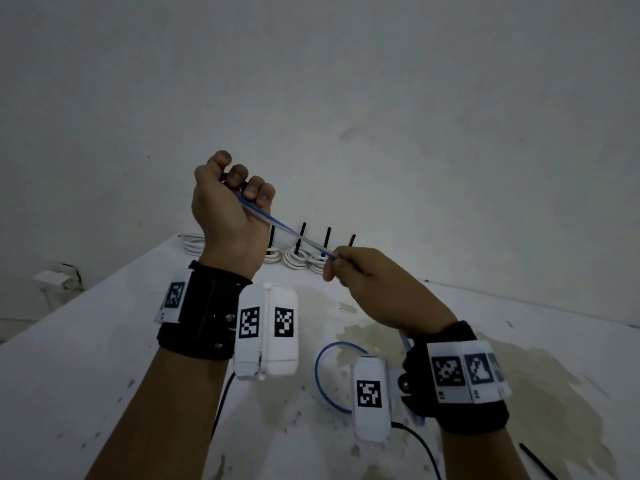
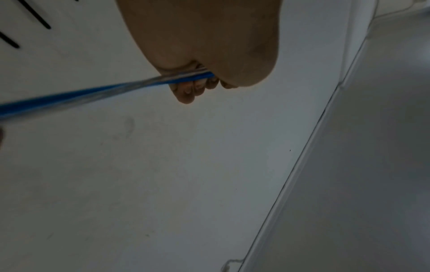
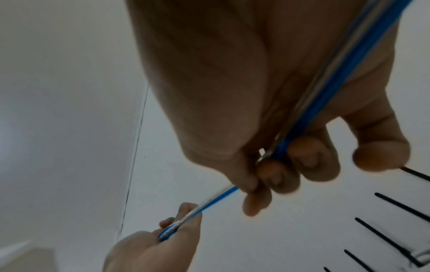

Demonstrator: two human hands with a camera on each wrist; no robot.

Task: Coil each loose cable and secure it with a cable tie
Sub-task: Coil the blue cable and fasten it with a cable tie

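Note:
A blue cable (image 1: 287, 232) runs taut between my two raised hands above the white table. My left hand (image 1: 232, 199) is up and to the left, fingers curled round the cable's end (image 2: 186, 78). Lower right, my right hand (image 1: 360, 275) grips the same cable (image 3: 309, 117), which runs through the palm and out past the wrist. Below the right wrist the cable hangs in a loose blue loop (image 1: 320, 375) on the table. In the right wrist view the left hand (image 3: 163, 237) shows holding the far end.
Several white coiled cables (image 1: 296, 259) with upright black cable ties (image 1: 302, 237) stand in a row at the table's back edge by the wall. A loose black tie (image 1: 538, 460) lies at the front right. The white table (image 1: 104, 341) is stained near the middle.

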